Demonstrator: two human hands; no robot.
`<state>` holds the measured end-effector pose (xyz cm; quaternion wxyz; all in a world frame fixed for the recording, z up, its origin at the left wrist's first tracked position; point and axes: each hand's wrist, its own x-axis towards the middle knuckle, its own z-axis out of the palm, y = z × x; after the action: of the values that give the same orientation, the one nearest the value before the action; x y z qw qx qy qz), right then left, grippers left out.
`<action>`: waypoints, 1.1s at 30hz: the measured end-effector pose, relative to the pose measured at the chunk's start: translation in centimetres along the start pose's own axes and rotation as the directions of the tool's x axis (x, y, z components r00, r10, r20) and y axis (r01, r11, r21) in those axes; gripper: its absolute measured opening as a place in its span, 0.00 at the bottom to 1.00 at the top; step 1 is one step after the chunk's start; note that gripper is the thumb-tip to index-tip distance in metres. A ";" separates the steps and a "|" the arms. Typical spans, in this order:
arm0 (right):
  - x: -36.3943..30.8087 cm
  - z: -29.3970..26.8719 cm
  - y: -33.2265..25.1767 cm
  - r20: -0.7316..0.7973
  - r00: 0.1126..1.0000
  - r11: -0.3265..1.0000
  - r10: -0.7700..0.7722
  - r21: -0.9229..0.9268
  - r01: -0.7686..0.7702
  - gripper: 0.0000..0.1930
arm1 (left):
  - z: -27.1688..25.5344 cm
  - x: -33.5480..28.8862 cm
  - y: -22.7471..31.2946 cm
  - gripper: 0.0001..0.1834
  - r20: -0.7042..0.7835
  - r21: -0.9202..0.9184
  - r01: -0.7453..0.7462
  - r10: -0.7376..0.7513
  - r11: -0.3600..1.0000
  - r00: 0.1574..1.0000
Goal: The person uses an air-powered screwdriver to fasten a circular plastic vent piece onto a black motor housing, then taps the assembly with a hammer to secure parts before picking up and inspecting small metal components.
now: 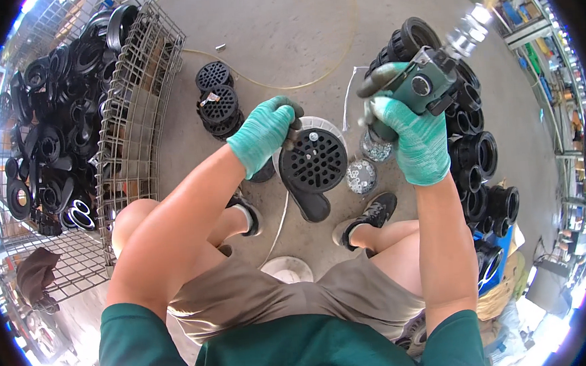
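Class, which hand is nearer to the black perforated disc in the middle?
Left. The left hand is at the upper-left edge of the black perforated disc, perhaps touching it; the right hand is farther off, to the upper right, holding a green power tool.

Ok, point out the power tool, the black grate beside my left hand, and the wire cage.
Power tool point(437, 79), head view: on its housing.
Black grate point(314, 163), head view: middle of its perforated face.
Wire cage point(129, 119), head view: its right-hand mesh wall.

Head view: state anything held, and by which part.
Right hand: green power tool, by its body. Left hand: at edge of black perforated cover; hold unclear.
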<state>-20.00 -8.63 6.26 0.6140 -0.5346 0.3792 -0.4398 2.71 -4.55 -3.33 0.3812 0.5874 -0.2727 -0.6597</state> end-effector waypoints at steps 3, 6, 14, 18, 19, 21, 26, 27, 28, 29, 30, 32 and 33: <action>-1.3 -1.3 -0.2 -0.005 0.982 0.977 0.191 -0.093 -0.190 0.18 | 0.8 -1.9 1.2 0.15 0.267 -0.397 0.024 0.090 0.918 0.959; -2.4 -0.8 -0.7 -0.001 0.964 0.956 0.266 -0.128 -0.264 0.16 | 2.1 -3.8 2.4 0.17 0.336 -0.510 0.067 0.127 0.857 0.933; -3.2 -1.0 0.1 -0.033 0.952 0.926 0.305 -0.222 -0.304 0.13 | 3.4 -5.3 3.2 0.16 0.337 -0.500 0.110 0.076 0.859 0.939; -3.3 -1.2 0.0 -0.010 0.969 0.934 0.247 -0.263 -0.241 0.14 | 3.8 -4.9 2.8 0.16 0.309 -0.473 0.085 0.075 0.877 0.948; -3.3 -1.2 0.3 -0.009 0.969 0.934 0.248 -0.262 -0.241 0.14 | 3.9 -4.9 2.7 0.16 0.283 -0.482 0.063 0.088 0.874 0.955; -3.2 -1.4 1.3 0.051 0.987 0.943 0.150 -0.307 -0.128 0.16 | 4.5 -4.8 2.7 0.16 0.259 -0.494 0.041 0.102 0.869 0.960; -3.3 -0.6 1.8 0.087 0.986 0.926 0.139 -0.365 -0.099 0.19 | 6.0 -4.8 2.4 0.16 0.139 -0.346 0.001 0.050 0.938 0.989; -3.2 -0.4 1.9 0.106 0.993 0.870 0.054 -0.493 0.005 0.20 | 6.2 -4.8 2.4 0.16 0.106 -0.306 -0.022 0.057 0.952 0.993; -3.2 -0.3 1.6 0.105 0.993 0.808 0.056 -0.589 0.017 0.19 | 6.6 -5.0 2.5 0.16 0.079 -0.279 -0.036 0.060 0.960 0.995; -3.2 -0.3 1.8 0.107 0.993 0.807 0.057 -0.591 0.017 0.19 | 7.1 -5.2 2.5 0.16 0.078 -0.282 -0.036 0.061 0.959 0.995; -3.2 -0.5 2.1 0.113 0.992 0.776 0.052 -0.630 0.032 0.19 | 7.6 -5.4 2.4 0.15 0.043 -0.237 -0.092 0.105 0.967 0.994; -3.3 -0.5 2.5 0.121 0.991 0.744 0.049 -0.667 0.045 0.19 | 8.1 -5.5 2.3 0.14 0.012 -0.171 -0.132 0.136 0.976 0.991; -3.4 -0.3 2.5 0.097 0.994 0.779 0.058 -0.627 0.016 0.18 | 8.0 -5.5 2.3 0.14 0.011 -0.173 -0.132 0.136 0.976 0.991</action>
<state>-21.08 -5.39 3.73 0.4262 -0.7274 0.4753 -0.2516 -4.65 -2.00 2.95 0.4710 0.5250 -0.2581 -0.6602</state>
